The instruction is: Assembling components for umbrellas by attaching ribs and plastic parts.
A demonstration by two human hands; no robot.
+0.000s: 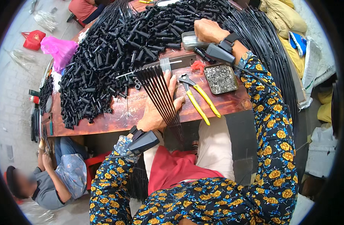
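Observation:
Several thin black rods [155, 90] lie fanned out side by side across my left hand [149, 114], which holds them with the thumb on their right side. Thin pale strips [165, 64] spread beyond its fingertips, next to a flat dark metal bar [183, 61] on the table. My right hand [209, 30] is closed over a clear plastic box [189, 40] of thin whitish pieces; its fingertips are hidden. Yellow-handled pliers [199, 98] lie to the right of my left hand. Beside them is a metal tin [221, 79] of small silvery parts.
A large heap of black tubular parts [115, 63] covers the far and left table [82, 129]. Long black rods [269, 48] lie along the right edge. Red string [197, 66] sits near the tin. A seated co-worker [59, 176] is at the left; another person [82, 10] sits beyond.

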